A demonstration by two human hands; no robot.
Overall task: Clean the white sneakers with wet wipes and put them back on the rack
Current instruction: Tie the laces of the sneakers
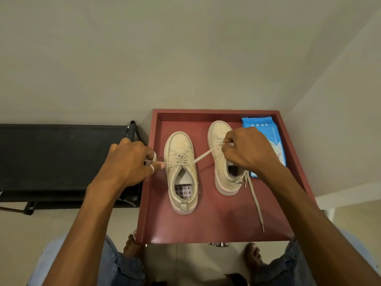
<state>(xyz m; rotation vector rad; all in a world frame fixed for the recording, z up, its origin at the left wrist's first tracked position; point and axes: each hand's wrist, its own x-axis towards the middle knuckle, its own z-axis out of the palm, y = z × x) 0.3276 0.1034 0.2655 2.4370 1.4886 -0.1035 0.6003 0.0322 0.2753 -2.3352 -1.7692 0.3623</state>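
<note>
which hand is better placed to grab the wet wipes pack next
Probably the right hand: it hovers beside the blue wet wipes pack at the red tray's far right corner. The left hand is across the left sneaker.

Both bare arms reach forward and down from the bottom corners, forearms angling inward. The left hand is curled knuckles up, with a ring on one finger, thumb and fingers pinched together. The right hand sits a little farther forward, also curled into a pinch, fingertips turned inward toward the left. The hands stay well apart.
</note>
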